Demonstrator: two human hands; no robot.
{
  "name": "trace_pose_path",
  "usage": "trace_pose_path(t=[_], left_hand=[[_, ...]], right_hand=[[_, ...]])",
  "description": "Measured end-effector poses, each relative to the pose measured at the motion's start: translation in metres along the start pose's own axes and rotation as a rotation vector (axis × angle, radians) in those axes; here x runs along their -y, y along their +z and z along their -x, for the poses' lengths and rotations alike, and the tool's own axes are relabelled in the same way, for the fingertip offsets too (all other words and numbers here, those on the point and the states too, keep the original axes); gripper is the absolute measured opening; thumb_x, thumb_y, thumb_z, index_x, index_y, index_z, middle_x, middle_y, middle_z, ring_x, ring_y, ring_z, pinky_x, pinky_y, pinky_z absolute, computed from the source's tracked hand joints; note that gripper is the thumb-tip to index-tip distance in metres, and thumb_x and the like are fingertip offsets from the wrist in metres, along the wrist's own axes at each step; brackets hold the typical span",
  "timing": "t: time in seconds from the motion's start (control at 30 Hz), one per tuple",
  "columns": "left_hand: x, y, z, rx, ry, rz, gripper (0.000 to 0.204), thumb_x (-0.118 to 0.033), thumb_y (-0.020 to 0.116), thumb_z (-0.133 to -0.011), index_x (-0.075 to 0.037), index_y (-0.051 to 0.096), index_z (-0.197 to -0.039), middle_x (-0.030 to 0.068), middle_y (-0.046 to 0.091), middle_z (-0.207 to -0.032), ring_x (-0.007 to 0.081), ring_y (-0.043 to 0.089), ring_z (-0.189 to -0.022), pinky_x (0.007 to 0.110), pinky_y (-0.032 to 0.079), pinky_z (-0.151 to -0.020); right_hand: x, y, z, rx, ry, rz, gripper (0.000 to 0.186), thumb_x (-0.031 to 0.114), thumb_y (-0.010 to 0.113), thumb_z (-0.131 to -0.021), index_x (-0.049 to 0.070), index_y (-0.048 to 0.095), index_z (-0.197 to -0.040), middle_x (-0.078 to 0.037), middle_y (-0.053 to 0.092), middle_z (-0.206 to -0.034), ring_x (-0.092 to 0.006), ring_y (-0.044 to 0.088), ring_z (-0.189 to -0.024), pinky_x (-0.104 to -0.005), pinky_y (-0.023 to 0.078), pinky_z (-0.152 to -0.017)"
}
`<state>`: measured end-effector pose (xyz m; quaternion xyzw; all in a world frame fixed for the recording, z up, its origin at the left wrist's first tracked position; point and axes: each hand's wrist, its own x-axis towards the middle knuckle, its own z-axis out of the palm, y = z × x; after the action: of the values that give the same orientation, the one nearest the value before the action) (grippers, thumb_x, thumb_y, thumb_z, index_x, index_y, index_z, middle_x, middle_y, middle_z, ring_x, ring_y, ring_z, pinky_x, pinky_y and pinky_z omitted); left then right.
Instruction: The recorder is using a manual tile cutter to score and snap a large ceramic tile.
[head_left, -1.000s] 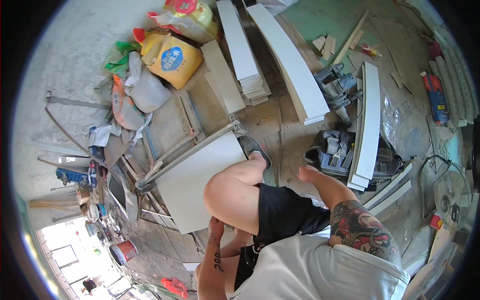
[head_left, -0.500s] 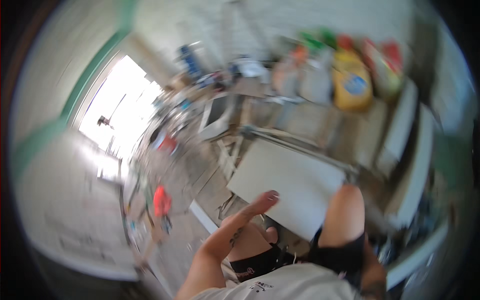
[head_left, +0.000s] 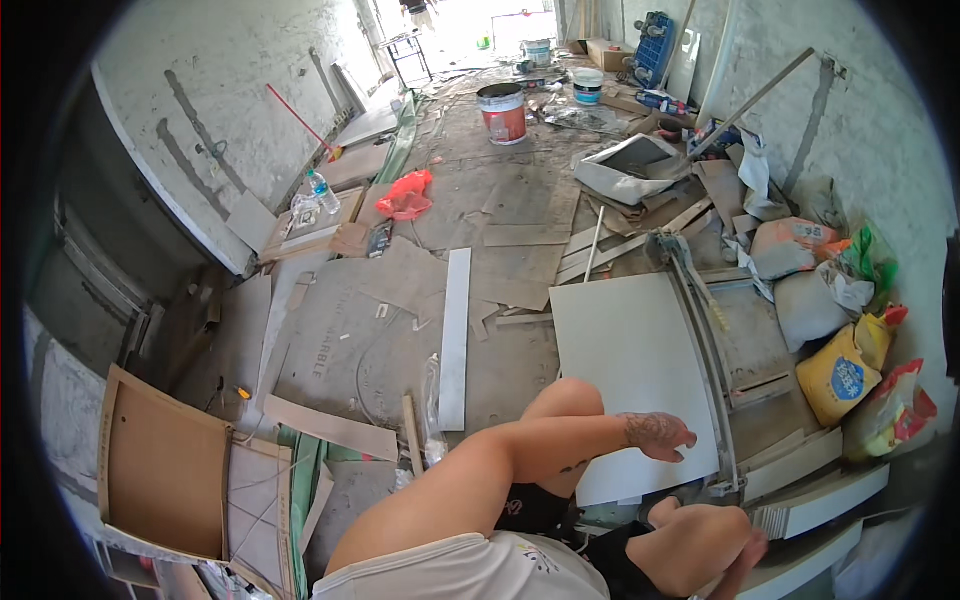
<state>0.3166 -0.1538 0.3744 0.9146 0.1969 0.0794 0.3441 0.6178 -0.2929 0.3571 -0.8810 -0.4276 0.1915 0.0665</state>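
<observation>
White panel (head_left: pixel 632 360) sits below the loosely open, empty left hand (head_left: pixel 660 437), seemingly pre-grip; gripping calls for lowering onto its edge; right hand (head_left: pixel 752 549) state can't be told.

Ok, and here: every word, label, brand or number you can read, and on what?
Wording located, not copied out:
Yellow bag: large white characters on a blue oval.
Grey-brown floor covering: dark printed capitals.
White shirt: chest print, too small to read.
Red-and-white bucket: label too small to read.
</observation>
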Motion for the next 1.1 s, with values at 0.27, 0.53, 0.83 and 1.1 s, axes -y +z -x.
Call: trace_pose_path(t=[0.27, 0.53, 0.83, 1.1], left_hand=[[0.022, 0.018, 0.012, 0.202, -0.081, -0.045, 0.041, -0.030, 0.060, -0.076, -0.002, 0.053, -0.104, 0.0186, 0.061, -0.086, 0.0356, 0.057, -0.091, 0.044, 0.045, -0.080], [0.031, 0.004, 0.012, 0.238, -0.062, -0.046, 0.041, -0.030, 0.060, -0.076, -0.001, 0.052, -0.104, 0.0185, 0.061, -0.084, 0.0357, 0.057, -0.089, 0.044, 0.045, -0.079], [0.054, -0.001, 0.030, 0.254, -0.168, 0.006, 0.040, -0.029, 0.059, -0.076, -0.003, 0.052, -0.105, 0.0195, 0.061, -0.086, 0.0358, 0.057, -0.088, 0.044, 0.045, -0.078], [0.046, 0.003, 0.029, 0.313, -0.166, -0.028, 0.042, -0.032, 0.058, -0.078, -0.003, 0.052, -0.107, 0.0191, 0.061, -0.088, 0.0353, 0.058, -0.089, 0.044, 0.045, -0.078]], right_hand=[[0.078, -0.073, -0.001, -0.179, -0.467, -0.740, 0.018, 0.017, 0.046, -0.091, 0.005, 0.055, -0.099, 0.000, 0.048, -0.068, -0.0079, 0.042, -0.058, -0.0244, 0.035, -0.051], [0.098, -0.006, -0.009, -0.340, -0.848, -0.698, 0.007, 0.007, 0.050, -0.085, 0.001, 0.051, -0.082, 0.000, 0.044, -0.065, -0.0098, 0.039, -0.059, -0.0251, 0.035, -0.053], [0.103, -0.004, -0.033, -0.095, -0.617, -0.609, 0.016, 0.010, 0.050, -0.085, 0.001, 0.047, -0.072, -0.002, 0.043, -0.061, -0.0102, 0.038, -0.059, -0.0264, 0.035, -0.054], [0.115, 0.009, -0.031, 0.452, -0.482, -0.507, 0.019, 0.017, 0.055, -0.082, -0.002, 0.055, -0.080, -0.007, 0.055, -0.063, -0.0148, 0.053, -0.057, -0.0298, 0.043, -0.055]])
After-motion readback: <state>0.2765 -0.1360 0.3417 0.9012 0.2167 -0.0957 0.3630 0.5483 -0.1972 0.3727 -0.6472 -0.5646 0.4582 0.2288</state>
